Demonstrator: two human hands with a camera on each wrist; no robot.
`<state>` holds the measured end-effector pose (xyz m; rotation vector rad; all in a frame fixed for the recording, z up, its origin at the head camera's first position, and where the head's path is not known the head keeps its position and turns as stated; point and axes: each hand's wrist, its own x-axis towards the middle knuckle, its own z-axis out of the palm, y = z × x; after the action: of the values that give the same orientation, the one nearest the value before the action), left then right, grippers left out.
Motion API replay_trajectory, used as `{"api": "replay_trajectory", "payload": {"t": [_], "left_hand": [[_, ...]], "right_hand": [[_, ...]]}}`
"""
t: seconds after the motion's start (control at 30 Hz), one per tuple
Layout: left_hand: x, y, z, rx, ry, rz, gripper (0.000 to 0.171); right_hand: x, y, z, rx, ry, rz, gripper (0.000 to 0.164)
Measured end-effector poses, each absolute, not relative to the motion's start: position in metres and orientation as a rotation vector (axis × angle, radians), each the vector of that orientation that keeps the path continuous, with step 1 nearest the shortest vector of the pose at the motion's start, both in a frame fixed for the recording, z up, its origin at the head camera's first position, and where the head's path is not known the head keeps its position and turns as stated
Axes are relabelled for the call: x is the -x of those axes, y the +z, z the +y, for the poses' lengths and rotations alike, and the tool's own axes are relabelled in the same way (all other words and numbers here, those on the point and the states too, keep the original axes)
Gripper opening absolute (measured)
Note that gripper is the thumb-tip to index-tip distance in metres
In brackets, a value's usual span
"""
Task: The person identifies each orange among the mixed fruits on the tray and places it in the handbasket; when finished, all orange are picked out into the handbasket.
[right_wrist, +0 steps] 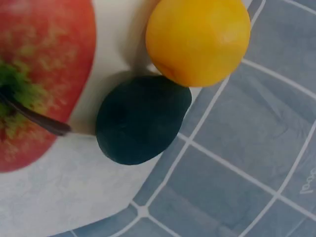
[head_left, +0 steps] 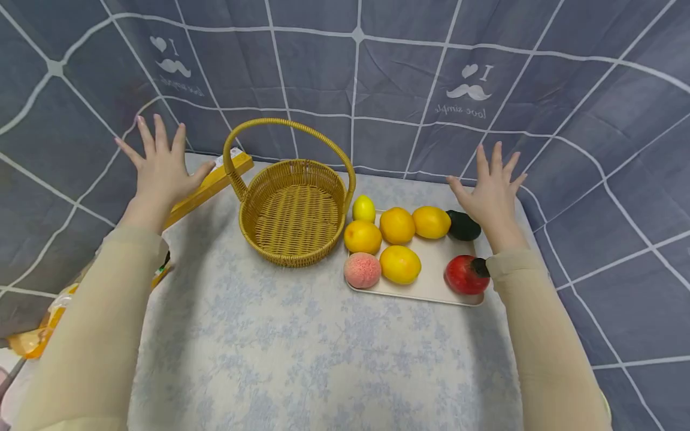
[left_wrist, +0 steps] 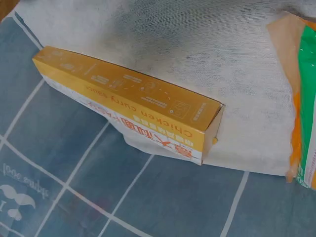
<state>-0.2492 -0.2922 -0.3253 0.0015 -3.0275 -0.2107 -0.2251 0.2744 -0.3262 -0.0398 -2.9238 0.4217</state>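
Observation:
My left hand (head_left: pixel 164 170) is raised with fingers spread, holding nothing, above a long yellow box (left_wrist: pixel 128 98) marked "Chicken curry sauce". My right hand (head_left: pixel 490 194), fingers also spread and holding nothing, is over the right end of a white tray (head_left: pixel 431 278). Closest to it are a dark green avocado (head_left: pixel 463 226) and a red apple (right_wrist: pixel 39 74) with a brown stem. Several yellow-orange fruits (head_left: pixel 398 225), a bright yellow lemon (head_left: pixel 364 209) and a pink peach (head_left: pixel 362 270) are grouped on the tray's left part. Left of the tray stands a wicker basket (head_left: pixel 296 221) with an upright hoop handle and nothing inside.
A pale flowered cloth (head_left: pixel 302 359) covers the table. Grey-blue checked fabric (head_left: pixel 388 78) hangs at the back and both sides. Near the left edge lies a green and orange packet (left_wrist: pixel 307 108), partly behind my left arm in the head view.

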Motion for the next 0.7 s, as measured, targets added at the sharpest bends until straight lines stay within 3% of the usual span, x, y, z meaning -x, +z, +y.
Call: {"api": "replay_trajectory", "payload": {"t": [0.7], "left_hand": [[0.203, -0.376, -0.261, 0.254, -0.733, -2.991, 0.079]], "right_hand": [[0.169, -0.373, 0.22, -0.346, 0.753, -2.925, 0.076]]}}
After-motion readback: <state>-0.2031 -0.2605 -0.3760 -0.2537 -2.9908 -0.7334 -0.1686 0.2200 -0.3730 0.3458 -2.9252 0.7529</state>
